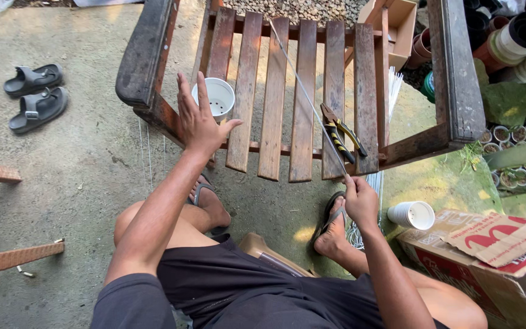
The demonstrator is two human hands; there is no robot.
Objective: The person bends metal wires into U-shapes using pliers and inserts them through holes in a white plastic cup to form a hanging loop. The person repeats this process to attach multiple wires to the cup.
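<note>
From the head view I look down on my own lap and a slatted wooden bench (287, 91) standing in front of my knees on a concrete floor (80, 183). My left hand (199, 119) is spread wide, fingers splayed and empty, hovering just beside a small white perforated pot (215, 97) that sits on the left slats; I cannot tell whether a fingertip touches its rim. My right hand (359, 200) is closed in a narrow pinch on the near end of a long thin wire (304, 91), which runs diagonally up and to the left across the slats toward the far rail of the bench. A pair of pliers with yellow and black handles (341, 133) lies on the right slats, just beside the wire, apparently crossing under it. Below the bench edge, near my right hand, a stack of white cups (414, 214) lies on its side next to a torn cardboard box (488, 256). My feet, in sandals, rest on the floor under the front of the bench. Well apart on the left, a pair of grey sandals (35, 94) sits on the concrete. At the upper right, stacked plant pots (518, 45) crowd the corner, and small seedling pots line the ground beside them.
</note>
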